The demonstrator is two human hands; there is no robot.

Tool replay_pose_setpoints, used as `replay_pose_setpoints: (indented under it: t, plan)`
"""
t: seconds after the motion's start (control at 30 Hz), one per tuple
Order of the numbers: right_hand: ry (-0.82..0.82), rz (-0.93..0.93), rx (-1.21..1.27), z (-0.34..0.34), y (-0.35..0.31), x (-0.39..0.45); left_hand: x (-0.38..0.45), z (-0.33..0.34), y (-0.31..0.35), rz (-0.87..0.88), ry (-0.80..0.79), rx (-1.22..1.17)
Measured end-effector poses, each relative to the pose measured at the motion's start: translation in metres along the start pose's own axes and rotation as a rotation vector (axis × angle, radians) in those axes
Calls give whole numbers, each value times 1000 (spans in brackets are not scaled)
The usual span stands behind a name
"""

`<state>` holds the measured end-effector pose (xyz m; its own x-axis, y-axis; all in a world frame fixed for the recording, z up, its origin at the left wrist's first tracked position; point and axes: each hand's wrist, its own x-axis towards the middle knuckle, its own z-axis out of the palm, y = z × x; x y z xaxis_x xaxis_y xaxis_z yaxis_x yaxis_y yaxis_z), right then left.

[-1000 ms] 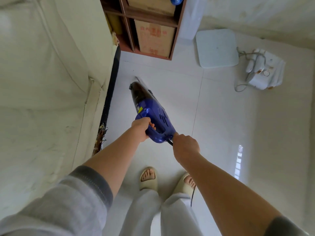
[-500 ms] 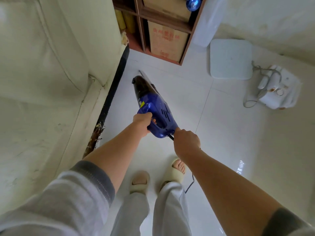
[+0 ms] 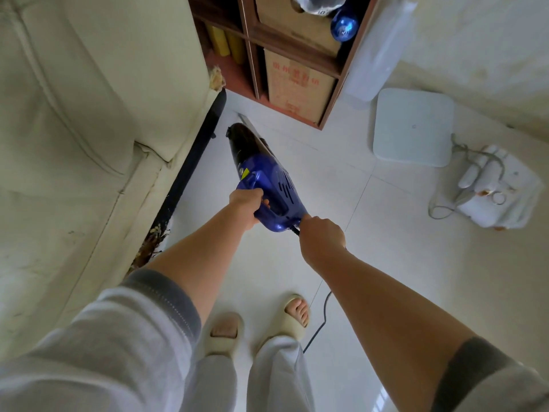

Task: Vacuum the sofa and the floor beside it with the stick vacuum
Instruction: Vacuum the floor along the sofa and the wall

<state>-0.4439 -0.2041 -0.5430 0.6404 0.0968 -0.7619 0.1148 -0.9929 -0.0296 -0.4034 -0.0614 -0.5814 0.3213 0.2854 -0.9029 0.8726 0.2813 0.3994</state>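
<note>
A pale tiled floor is filling most of the view, glossy enough to be throwing back a patch of light at the lower right, with thin grout lines crossing it. A cream sofa is taking up the whole left side; its covering is looking worn, with frayed stuffing showing at the upper corner and along the dark base strip where it is meeting the floor. At the top, a brown wooden shelf is standing on the floor, holding cardboard boxes and a blue ball. Just right of it a tall white unit is leaning into view, and near that a flat white square scale is lying on the tiles. Farther right, a white appliance with a looped cord is sitting on the floor.

The person is standing beside the sofa in grey trousers and pale slides, grey sleeves pushed up. The blue vacuum is being held over the floor just beside the sofa base, its dark front end pointing toward the shelf; its lower end is hidden behind the body. The left hand is curling round the handle. The right hand is closing in a fist at the rear end, where the black cord is coming out and trailing down to the floor by the right foot.
</note>
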Motion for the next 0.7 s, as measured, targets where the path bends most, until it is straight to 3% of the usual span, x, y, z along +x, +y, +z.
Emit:
replay_pose_setpoints:
  t: [0.47,0.7]
  plan:
    - [5,-41,-40,-20,16,9,2,15,17,-37,12,35]
    - [-5,-88,8,-24,-6,22,19,-4,28,-26,121,50]
